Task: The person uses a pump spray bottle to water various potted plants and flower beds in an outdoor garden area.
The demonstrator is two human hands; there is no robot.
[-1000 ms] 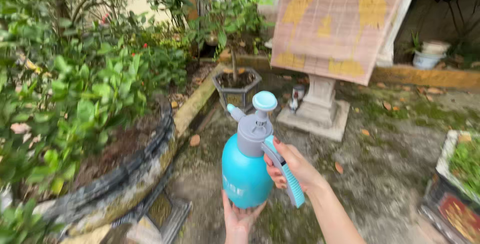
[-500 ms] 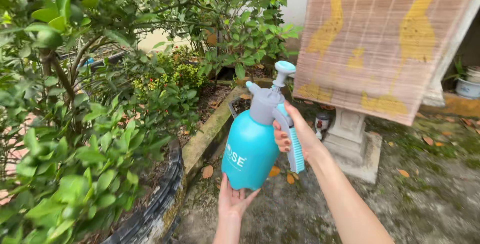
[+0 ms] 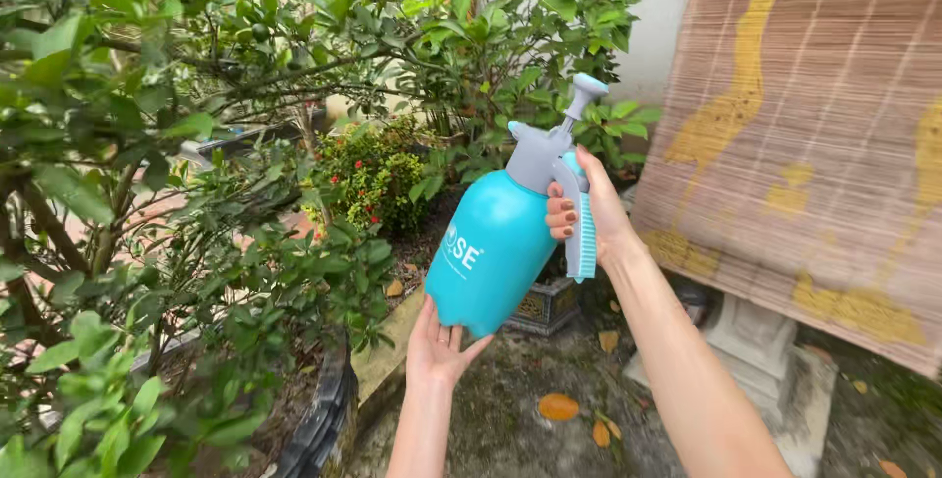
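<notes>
Teal pump sprayer [image 3: 496,247] held mid-air, long axis tilted toward 1 o'clock, right hand [image 3: 589,213] clenched on its handle, left hand [image 3: 439,345] flat-open cupping the base, nozzle toward shrubs [image 3: 196,193] at 10 o'clock.

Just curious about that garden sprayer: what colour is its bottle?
The bottle is turquoise, with a grey pump top; the head view shows it.

Outdoor garden spot, soft overcast daylight. Big leafy shrubs [image 3: 147,193] fill the left side, with a small red-berried bush [image 3: 368,176] farther back. On the right hangs a faded bamboo blind [image 3: 814,144] with yellow patches, above a stone pedestal [image 3: 756,350]. The concrete ground [image 3: 530,419] is mossy, with fallen orange leaves [image 3: 558,406] scattered near.
</notes>
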